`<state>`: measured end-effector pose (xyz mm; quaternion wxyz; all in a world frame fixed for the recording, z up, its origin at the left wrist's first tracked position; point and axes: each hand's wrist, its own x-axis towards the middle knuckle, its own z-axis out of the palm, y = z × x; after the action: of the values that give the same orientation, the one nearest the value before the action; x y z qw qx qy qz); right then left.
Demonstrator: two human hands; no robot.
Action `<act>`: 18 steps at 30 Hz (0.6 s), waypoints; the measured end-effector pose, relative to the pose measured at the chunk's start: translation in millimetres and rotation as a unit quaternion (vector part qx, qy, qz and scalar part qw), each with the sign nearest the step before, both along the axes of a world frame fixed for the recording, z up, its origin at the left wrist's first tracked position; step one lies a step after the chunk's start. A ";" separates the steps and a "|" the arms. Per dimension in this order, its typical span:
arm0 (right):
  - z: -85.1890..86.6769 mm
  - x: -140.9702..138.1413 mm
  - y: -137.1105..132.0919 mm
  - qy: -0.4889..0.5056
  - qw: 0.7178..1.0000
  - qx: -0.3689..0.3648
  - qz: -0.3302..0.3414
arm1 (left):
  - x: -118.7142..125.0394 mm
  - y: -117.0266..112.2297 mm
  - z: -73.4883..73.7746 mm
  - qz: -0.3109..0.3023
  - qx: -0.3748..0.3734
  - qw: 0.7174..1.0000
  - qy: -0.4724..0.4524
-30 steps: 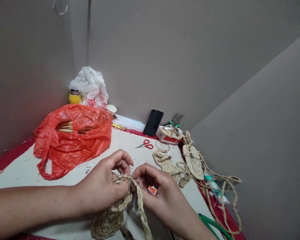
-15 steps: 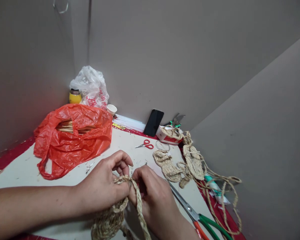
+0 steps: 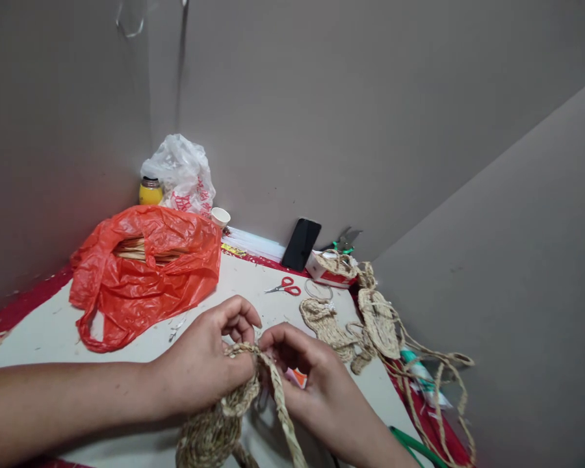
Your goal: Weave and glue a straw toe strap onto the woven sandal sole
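Between my two hands is a braided straw cord point(image 3: 283, 406), which runs down toward the lower right. It joins a coiled, sewn straw piece point(image 3: 207, 432) hanging below. My left hand point(image 3: 212, 357) pinches the cord between thumb and curled fingers. Close against the same spot, my right hand point(image 3: 316, 370) has its fingers bent inward at the cord; what its fingertips hold is hidden. Through the gap under the right fingers shows a small pink-and-orange thing point(image 3: 298, 377). Green-handled large scissors point(image 3: 416, 448) lie mostly covered by my right forearm.
On the board lie small red-handled scissors point(image 3: 285, 286) and finished straw pieces point(image 3: 326, 325). An orange plastic bag point(image 3: 185, 286) holding straw fills the left. Behind stand a phone point(image 3: 301, 244), a white cup point(image 3: 220, 216) and a yellow jar point(image 3: 151, 192). Loose cord point(image 3: 439, 383) trails at right.
My right hand has shifted right and its fingers have loosened from a tighter curl, baring the pink-and-orange thing. Its forearm now covers most of the large scissors. My left hand keeps its grip.
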<state>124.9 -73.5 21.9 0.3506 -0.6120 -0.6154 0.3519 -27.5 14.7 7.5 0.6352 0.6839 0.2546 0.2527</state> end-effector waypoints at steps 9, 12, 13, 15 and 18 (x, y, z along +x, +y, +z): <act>-0.2 5.8 -0.5 -0.037 0.999 -0.008 -0.016 | 0.1 -0.4 -0.7 -0.003 -0.007 1.000 0.023; 1.8 6.2 -0.1 -0.004 0.999 -0.034 -0.018 | 0.3 -1.1 0.3 -0.010 -0.012 1.000 0.022; 1.9 6.3 0.3 0.003 0.999 -0.040 -0.018 | 0.5 -1.3 0.9 -0.011 -0.010 1.000 0.021; 1.4 6.5 1.4 0.012 0.999 -0.050 -0.015 | 0.9 -1.8 2.4 -0.011 -0.002 1.000 0.023; -0.3 5.8 3.2 0.011 0.998 -0.057 -0.011 | 1.3 -2.7 3.4 -0.013 -0.001 0.999 0.032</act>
<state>130.7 -70.3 21.6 0.3258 -0.6337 -0.5839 0.3889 -26.2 12.0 10.9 0.6306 0.6942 0.2661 0.2227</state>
